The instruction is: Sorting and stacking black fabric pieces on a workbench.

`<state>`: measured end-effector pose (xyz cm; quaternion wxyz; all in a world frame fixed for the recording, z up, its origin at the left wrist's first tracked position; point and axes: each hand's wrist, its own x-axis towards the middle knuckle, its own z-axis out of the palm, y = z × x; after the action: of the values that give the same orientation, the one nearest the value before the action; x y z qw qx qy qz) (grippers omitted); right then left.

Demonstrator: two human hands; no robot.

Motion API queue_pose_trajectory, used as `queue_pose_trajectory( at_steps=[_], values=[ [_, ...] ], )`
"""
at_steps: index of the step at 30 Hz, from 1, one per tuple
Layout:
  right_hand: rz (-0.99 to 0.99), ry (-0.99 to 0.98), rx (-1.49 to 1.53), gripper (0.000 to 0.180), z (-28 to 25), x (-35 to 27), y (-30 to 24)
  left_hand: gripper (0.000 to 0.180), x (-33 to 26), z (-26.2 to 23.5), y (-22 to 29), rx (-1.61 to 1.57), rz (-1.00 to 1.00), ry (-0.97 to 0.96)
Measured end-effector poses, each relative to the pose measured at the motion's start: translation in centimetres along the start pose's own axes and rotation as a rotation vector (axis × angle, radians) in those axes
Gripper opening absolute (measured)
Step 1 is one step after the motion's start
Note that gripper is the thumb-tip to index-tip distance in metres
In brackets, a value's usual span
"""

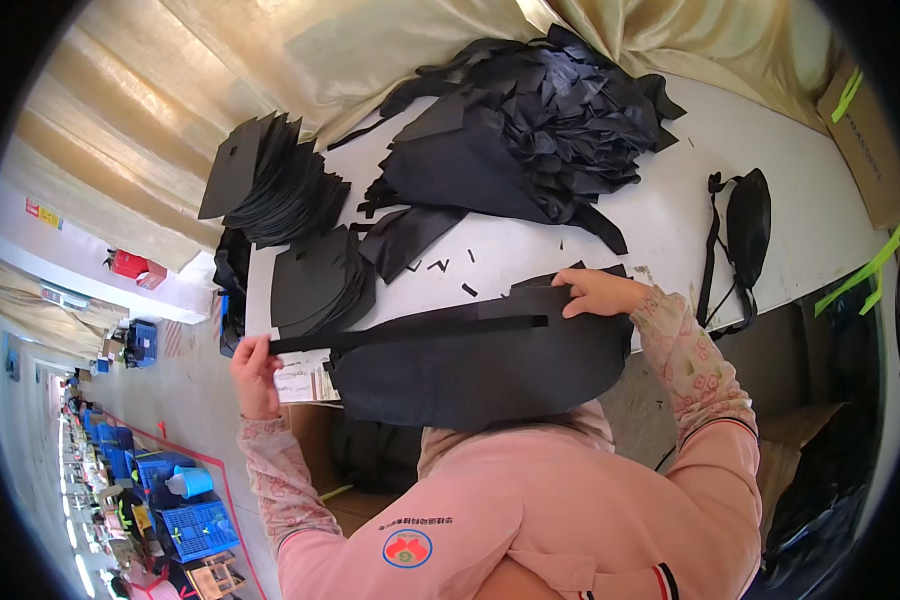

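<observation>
A black fabric panel (470,375) with rounded ends lies across the near table edge, close against my body. A long black strap (400,328) runs over its upper part toward the left. My left hand (257,378) pinches the strap's left end beyond the table's left side. At the panel's upper right, my right hand (602,293) rests on the black fabric with thumb and forefinger apart. Its other fingers are partly hidden. Beside the strap, on the left, sits a small stack of black panels (315,283).
Behind stands a taller stack of black panels (270,185). A large heap of black fabric pieces (540,130) covers the back of the white table (660,235). Small black scraps (437,266) lie mid-table. A black pouch with a strap (748,225) lies right, near a cardboard box (863,150).
</observation>
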<state>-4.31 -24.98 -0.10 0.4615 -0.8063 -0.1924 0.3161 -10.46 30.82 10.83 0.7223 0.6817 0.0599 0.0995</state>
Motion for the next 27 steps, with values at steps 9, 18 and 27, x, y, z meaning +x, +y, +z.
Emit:
queue_pose_trajectory(
  at_steps=[9,18,27],
  values=[
    [-0.107,0.211,-0.276,0.054,1.7,-2.6,-2.7,0.036,3.0,8.9,-5.2,0.88,0.242,-0.404],
    [-0.202,0.333,-0.532,0.062,4.0,-4.3,-8.6,0.045,2.2,29.1,-8.6,0.423,-0.357,-1.45],
    [-0.222,0.481,-0.707,0.057,5.7,-4.8,-8.1,0.06,1.4,30.1,-9.5,0.325,-0.371,-1.505]
  ],
)
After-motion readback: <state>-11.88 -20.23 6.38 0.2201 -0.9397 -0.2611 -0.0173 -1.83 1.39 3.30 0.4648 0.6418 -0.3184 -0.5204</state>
